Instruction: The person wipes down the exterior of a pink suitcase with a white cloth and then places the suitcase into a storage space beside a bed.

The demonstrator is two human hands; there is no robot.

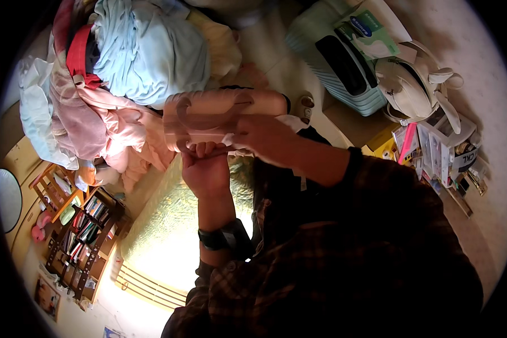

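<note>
A pink hard-shell case [203, 101] with a ribbed shell and a curved raised shape on its face lies before me. My left hand [205, 169], with a dark band on its wrist, has its fingers curled around the case's lower edge or handle; which one is unclear. My right hand [257, 137] lies across the case's face with a white tissue or cloth [293, 122] in it, part of which shows by the fingertips. The right hand is slightly blurred, and its palm is hidden.
Piled pale blue fabric [152, 55] and pink bedding [118, 131] lie at upper left. A light green ribbed suitcase [346, 67], a cream bag [410, 84] and a plastic organizer [443, 143] stand at right. A bookshelf [82, 241] is at lower left, near a brightly lit plastic-like cover [164, 215].
</note>
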